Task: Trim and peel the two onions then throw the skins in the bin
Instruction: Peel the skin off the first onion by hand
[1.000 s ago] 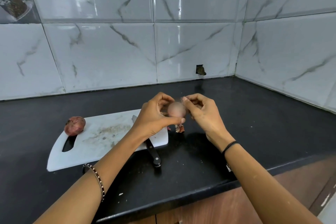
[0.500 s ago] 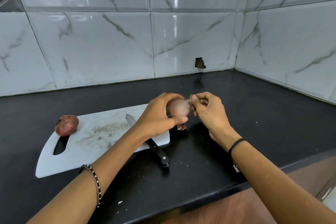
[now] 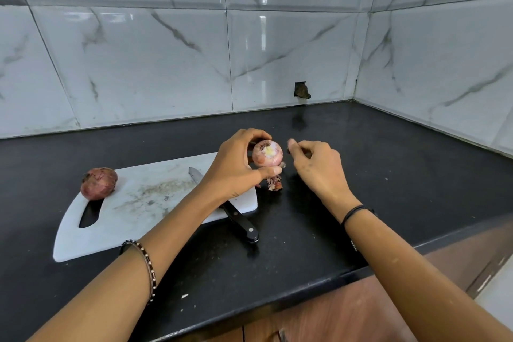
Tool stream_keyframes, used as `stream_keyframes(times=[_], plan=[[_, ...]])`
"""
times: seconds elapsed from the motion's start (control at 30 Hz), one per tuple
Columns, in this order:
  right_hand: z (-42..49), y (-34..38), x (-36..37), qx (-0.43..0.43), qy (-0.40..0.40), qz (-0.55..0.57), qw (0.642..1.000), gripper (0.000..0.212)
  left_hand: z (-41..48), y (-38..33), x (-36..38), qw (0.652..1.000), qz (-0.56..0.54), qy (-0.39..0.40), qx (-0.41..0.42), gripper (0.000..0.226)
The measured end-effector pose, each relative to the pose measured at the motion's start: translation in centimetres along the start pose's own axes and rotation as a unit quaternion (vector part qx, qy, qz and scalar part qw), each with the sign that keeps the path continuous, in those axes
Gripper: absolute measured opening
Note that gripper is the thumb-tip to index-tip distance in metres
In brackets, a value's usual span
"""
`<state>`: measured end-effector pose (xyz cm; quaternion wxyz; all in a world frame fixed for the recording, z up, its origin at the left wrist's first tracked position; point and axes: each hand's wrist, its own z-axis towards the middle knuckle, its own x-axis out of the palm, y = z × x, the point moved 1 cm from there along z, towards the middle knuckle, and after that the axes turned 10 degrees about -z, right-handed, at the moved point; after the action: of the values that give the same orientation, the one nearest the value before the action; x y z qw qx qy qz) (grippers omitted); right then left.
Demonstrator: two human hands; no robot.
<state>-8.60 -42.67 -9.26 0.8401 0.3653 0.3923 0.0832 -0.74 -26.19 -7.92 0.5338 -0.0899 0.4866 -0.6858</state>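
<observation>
Centre frame, the left hand grips the onion, cut end facing us; just right of it, apart, the right hand curls its fingers, whether pinching anything I cannot tell.

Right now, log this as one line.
left hand: holds onion | right hand: pinches skin scrap | second onion: unpeeled, on board

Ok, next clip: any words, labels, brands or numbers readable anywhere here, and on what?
None: no text can be read in this view.
The knife, the cutting board, the peeled onion and the wall tiles show no print.
</observation>
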Motion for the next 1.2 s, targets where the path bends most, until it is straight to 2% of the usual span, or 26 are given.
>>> stream_keyframes(times=[0.17, 0.27, 0.4, 0.57, 0.7, 0.8, 0.9, 0.97, 1.03, 1.1, 1.2], plan=[[-0.9, 1.5, -0.4, -0.045, 0.019, 0.081, 0.995, 0.040, 0.1, 0.2, 0.2, 0.998, 0.054, -0.016, 0.025, 0.060], [-1.0, 1.8, -0.1, -0.074, 0.009, 0.068, 0.995, 0.027, 0.3, 0.4, 0.1, 0.996, 0.070, -0.038, 0.035, 0.059], [-1.0, 1.8, 0.3, -0.093, 0.011, 0.030, 0.995, 0.024, 0.3, 0.4, 0.1, 0.994, 0.090, -0.045, 0.033, 0.060], [-0.7, 1.2, 0.5, -0.078, 0.017, -0.002, 0.997, 0.028, 0.4, 0.1, 0.1, 0.997, 0.066, -0.039, 0.020, 0.059], [-0.6, 1.0, 0.4, -0.063, 0.005, 0.017, 0.998, 0.028, 0.2, -0.2, 0.4, 0.998, 0.044, -0.033, 0.006, 0.058], [-0.5, 1.1, 0.4, -0.084, -0.017, 0.021, 0.996, 0.017, 0.2, -0.2, 0.3, 0.999, 0.020, -0.031, -0.018, 0.056], [-0.5, 1.1, 0.3, -0.109, -0.025, 0.036, 0.993, 0.010, 0.5, -0.1, 0.2, 0.994, -0.066, -0.034, -0.079, 0.053], [-0.9, 1.5, 0.2, -0.107, -0.021, 0.074, 0.991, 0.022, 0.7, 0.0, 0.2, 0.978, -0.157, -0.044, -0.131, 0.058], [-1.2, 1.9, -0.1, -0.113, -0.024, 0.090, 0.989, 0.036, 0.9, -0.1, 0.2, 0.946, -0.271, -0.051, -0.170, 0.052], [-1.6, 2.3, -0.3, -0.126, -0.028, 0.108, 0.986, 0.033, 0.7, -0.8, 0.2, 0.909, -0.372, -0.027, -0.185, 0.034], [-1.9, 2.7, -0.6, -0.156, -0.028, 0.128, 0.979, 0.030, 0.4, -1.6, -0.1, 0.858, -0.471, -0.019, -0.205, 0.040]])
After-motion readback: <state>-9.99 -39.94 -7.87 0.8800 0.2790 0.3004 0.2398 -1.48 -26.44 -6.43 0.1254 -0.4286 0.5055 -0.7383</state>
